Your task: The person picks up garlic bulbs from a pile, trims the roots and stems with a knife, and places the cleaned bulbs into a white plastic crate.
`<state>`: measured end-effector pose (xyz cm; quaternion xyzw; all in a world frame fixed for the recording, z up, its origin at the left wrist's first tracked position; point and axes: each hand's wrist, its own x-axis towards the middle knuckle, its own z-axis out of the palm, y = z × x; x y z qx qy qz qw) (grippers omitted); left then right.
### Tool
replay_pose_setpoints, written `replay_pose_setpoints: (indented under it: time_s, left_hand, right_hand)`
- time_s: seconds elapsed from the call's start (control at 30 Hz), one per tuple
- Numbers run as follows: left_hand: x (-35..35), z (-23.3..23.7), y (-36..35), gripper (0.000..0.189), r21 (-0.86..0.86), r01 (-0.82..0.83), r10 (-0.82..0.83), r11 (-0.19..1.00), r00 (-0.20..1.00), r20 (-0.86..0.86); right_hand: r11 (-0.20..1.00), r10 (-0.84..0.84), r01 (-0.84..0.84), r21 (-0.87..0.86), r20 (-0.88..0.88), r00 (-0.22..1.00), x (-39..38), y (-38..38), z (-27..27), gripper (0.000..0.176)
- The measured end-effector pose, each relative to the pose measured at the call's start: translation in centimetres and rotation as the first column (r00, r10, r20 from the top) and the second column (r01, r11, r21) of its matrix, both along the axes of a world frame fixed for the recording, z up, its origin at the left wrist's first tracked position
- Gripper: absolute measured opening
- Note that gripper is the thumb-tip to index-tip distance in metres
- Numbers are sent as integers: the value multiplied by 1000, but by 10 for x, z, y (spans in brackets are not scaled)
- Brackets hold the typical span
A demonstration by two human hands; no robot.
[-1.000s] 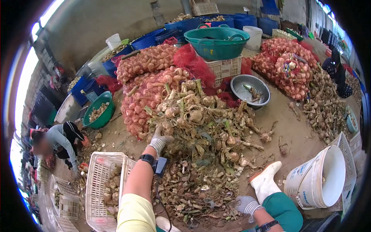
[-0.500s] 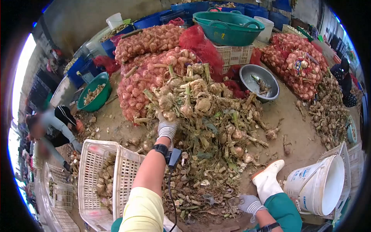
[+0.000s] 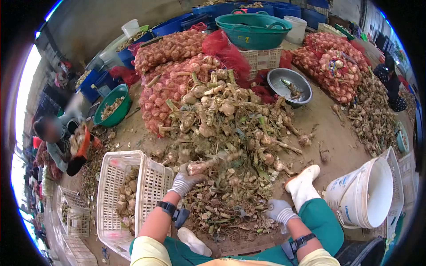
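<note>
Grey-white knit gloves, two: the left hand (image 3: 188, 181) is gripping one garlic bulb (image 3: 196, 168), fingers wrapping its near end and the thumb lying along its underside; the right hand (image 3: 279, 211) is hanging lower and closer to the body, fingers curling inward, and whether they are pinching anything cannot be told. Garlic, one piece: bulb end sitting at the left fingers, stem pointing away toward the right and the far side, blurring at its tip, long axis slanting across the front of the heap (image 3: 226, 116). Nearer hand: the left, which is holding it; the right is standing well apart, with leaf litter (image 3: 226, 201) filling the space between the two. Edges: a white crate (image 3: 156, 190), part-loaded with bulbs, is standing just beside the left forearm, its slatted wall bounding that side; a white boot (image 3: 305, 184) is bounding the right hand's outer side. Room: air is lying open above the litter between the hands, and brown floor (image 3: 326, 133) is showing right of the heap. Farther out: a white bucket (image 3: 348, 195) is tilting at right, a metal basin (image 3: 276, 81) is resting behind, and net sacks (image 3: 159, 104) are backing the heap.
</note>
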<state>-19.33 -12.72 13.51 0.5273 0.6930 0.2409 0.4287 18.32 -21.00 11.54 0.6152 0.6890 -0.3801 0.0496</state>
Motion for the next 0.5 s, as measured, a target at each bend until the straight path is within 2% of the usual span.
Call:
replay_pose_setpoints:
  time_s: [0.03, 0.1, 0.13, 0.17, 0.2, 0.23, 0.27, 0.3, 0.33, 0.37, 0.4, 0.43, 0.47, 0.5]
  left_hand:
    - [11, 31, -17, 84, 95, 23, -11, 995, 992, -130]
    - [27, 61, -43, 85, 137, 46, -33, 990, 995, -99]
    - [39, 77, -57, 84, 197, 142, -138, 970, 990, -33]
    - [53, 92, -72, 85, 261, 232, -247, 937, 969, 26]
    - [70, 103, -88, 86, 159, 182, -228, 970, 908, 352]
    - [71, 79, -99, 84, 328, 258, -330, 909, 925, 186]
    - [85, 80, -111, 79, 374, 196, -345, 907, 854, 390]
    - [106, 91, -122, 74, 401, 124, -355, 907, 738, 574]
    - [116, 108, -134, 73, 175, 37, -164, 984, 578, 799]
    - [120, 105, -134, 77, 215, 55, -194, 975, 679, 708]
    - [120, 105, -140, 78, 138, 45, -132, 989, 686, 716]
    - [120, 106, -147, 79, 61, 32, -66, 998, 693, 718]
    - [116, 106, -153, 79, 68, 25, -66, 997, 694, 717]
    - [110, 104, -157, 81, 66, 41, -76, 997, 708, 703]
  right_hand:
    - [995, -25, 32, 97, -65, 998, 1, -4, -1, 32]
    - [976, -198, 219, 11, -384, 902, -14, -8, 18, 35]
    - [945, -280, 325, -39, -611, 741, -26, -13, 31, 34]
    - [906, -332, 407, -114, -788, 518, -39, -19, 43, 33]
    - [904, -374, 358, -235, -839, 394, -49, -21, 51, 33]
    - [892, -422, 289, -347, -867, 265, -57, -24, 58, 33]
    - [891, -422, 296, -344, -868, 262, -67, -29, 69, 33]
    - [860, -446, 328, -391, -888, 110, -77, -36, 81, 35]
    - [826, -458, 348, -443, -888, -42, -81, -43, 91, 37]
    - [827, -456, 350, -440, -889, -42, -80, -45, 100, 37]
    - [891, -375, 362, -276, -894, 243, -79, -44, 108, 39]
    - [941, -269, 321, -110, -818, 508, -79, -49, 115, 41]
    - [947, -127, 315, 56, -838, 531, -80, -59, 125, 39]
    - [950, -115, 307, 64, -839, 531, -78, -64, 128, 39]
